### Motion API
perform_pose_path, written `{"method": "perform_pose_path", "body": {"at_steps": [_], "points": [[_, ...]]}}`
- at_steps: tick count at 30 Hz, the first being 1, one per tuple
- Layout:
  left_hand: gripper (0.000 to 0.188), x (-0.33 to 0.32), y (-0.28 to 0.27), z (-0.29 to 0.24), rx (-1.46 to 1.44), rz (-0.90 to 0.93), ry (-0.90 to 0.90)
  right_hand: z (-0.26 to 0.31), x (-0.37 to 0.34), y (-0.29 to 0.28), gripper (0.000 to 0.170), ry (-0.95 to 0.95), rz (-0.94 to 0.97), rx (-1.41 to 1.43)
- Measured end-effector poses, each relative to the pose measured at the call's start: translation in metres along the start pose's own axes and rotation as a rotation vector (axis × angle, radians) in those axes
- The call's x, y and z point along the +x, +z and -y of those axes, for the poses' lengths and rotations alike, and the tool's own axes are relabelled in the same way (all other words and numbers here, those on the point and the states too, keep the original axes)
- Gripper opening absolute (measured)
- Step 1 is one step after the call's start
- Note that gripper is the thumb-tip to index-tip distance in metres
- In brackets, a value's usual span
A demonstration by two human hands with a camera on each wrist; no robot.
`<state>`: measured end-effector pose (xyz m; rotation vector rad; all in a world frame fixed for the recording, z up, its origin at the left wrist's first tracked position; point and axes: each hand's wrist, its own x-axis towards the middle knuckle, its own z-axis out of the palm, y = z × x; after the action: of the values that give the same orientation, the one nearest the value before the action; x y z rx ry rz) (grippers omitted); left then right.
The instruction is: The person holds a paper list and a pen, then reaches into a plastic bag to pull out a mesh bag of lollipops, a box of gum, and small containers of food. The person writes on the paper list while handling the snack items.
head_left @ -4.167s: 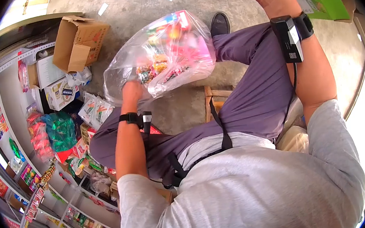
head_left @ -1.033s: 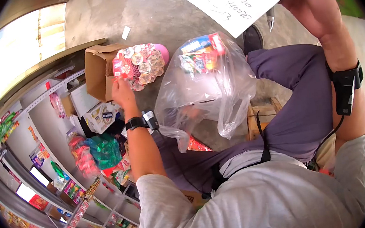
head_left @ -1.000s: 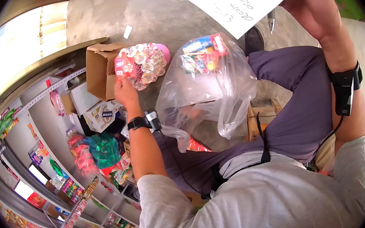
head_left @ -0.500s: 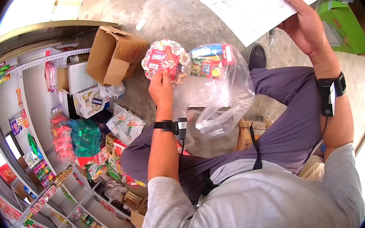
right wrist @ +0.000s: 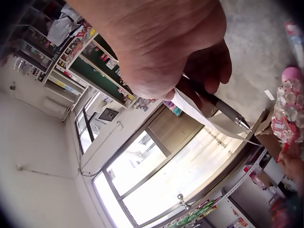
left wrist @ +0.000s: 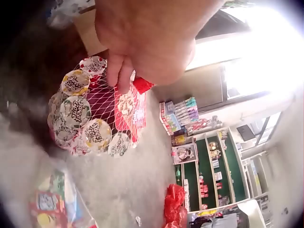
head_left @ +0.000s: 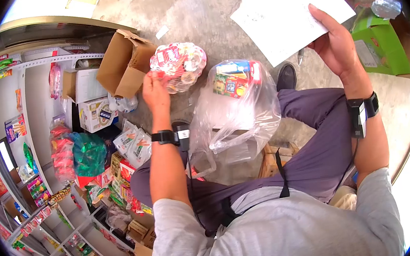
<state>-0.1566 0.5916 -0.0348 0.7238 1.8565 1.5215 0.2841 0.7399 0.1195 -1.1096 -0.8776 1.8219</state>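
Red material shows where my left hand (head_left: pixel 156 92) pinches the gathered end of the mesh bag of round-lidded cups (head_left: pixel 182 67), fingers curled in close. That bag is just beside the cardboard box (head_left: pixel 122 62) and near the clear plastic bag (head_left: pixel 238 137); whether its underside touches the concrete floor (head_left: pixel 225 32) I cannot tell. My right hand (head_left: pixel 338 52) grips a white sheet (head_left: pixel 290 18) with faint marks, and a pen (right wrist: pixel 228 110) along with it. To handle the cups well, I judge, I should bear their weight on the bunched end, since a single strand might tear, and let them settle before any swing. Loose film could snag the mesh, so those folds deserve a wide berth. Reading should not slacken my left pinch.
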Motion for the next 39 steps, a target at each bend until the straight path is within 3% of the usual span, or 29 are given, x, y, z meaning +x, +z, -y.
{"method": "perform_pose_path", "body": {"at_steps": [2, 4, 8, 9, 12, 13, 16, 19, 31, 34, 39], "points": [[0.023, 0.025, -0.019, -0.003, 0.176, -0.002, 0.093, 0.003, -0.006, 0.017, 0.034, -0.025, -0.097, 0.016], [0.025, 0.039, -0.028, -0.015, 0.332, -0.012, 0.139, 0.003, -0.004, 0.012, 0.036, -0.016, -0.101, 0.021], [0.026, 0.045, -0.025, -0.010, 0.350, 0.055, 0.151, 0.001, -0.001, 0.010, 0.038, -0.013, -0.104, 0.012], [0.024, 0.035, -0.021, -0.021, 0.685, 0.065, 0.199, 0.002, 0.000, 0.009, 0.038, -0.014, -0.095, 0.005], [0.027, 0.037, -0.019, 0.007, 0.194, -0.014, 0.007, 0.003, -0.002, 0.014, 0.039, -0.029, -0.115, -0.012], [0.030, 0.039, -0.021, 0.016, 0.181, 0.003, 0.022, 0.002, 0.000, 0.008, 0.042, -0.013, -0.077, -0.016], [0.030, 0.041, -0.031, 0.028, 0.367, 0.061, 0.058, -0.002, 0.006, -0.009, 0.050, 0.024, 0.003, -0.023], [0.030, 0.041, -0.033, 0.031, 0.318, 0.058, 0.052, -0.001, 0.006, -0.008, 0.051, 0.032, 0.007, -0.011], [0.021, 0.004, -0.026, 0.022, 0.647, -0.105, 0.272, -0.002, 0.004, -0.006, 0.050, 0.011, 0.011, -0.009], [0.016, -0.012, -0.028, 0.023, 0.762, -0.148, 0.253, -0.002, 0.004, -0.003, 0.044, 0.010, -0.012, -0.005], [0.014, -0.074, -0.003, 0.006, 0.525, 0.040, 0.046, -0.002, -0.001, 0.013, 0.035, -0.029, -0.084, -0.004]]}}
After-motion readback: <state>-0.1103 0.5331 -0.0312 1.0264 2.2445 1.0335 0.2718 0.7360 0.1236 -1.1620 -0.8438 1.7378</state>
